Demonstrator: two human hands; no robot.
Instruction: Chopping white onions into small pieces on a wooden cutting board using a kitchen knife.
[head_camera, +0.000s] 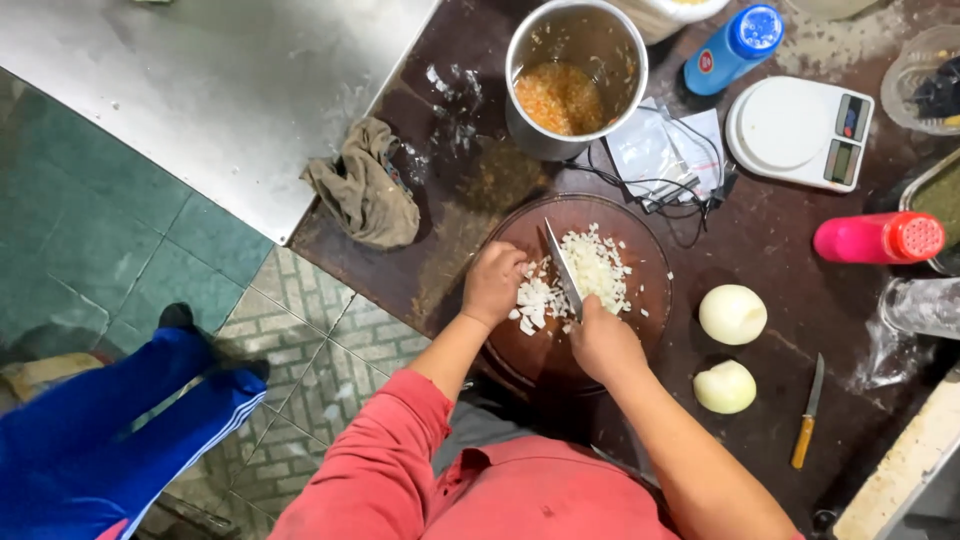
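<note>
Head view: right hand (603, 343) clamped on knife (563, 268), blade down in chopped onion (585, 272); left hand (493, 283) curled, knuckles guarding the pile on round board (650, 290), dark counter (770, 240).

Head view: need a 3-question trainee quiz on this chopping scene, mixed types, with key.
1. True or false: the right hand holds the large knife over the round board.
2. How many peeled whole onions lie beside the board? A one, B two, C four.
3. Fill in: the left hand rests on the chopped ____.

Key: 1 true. 2 B: one onion and a second onion. 3 onion.
</note>
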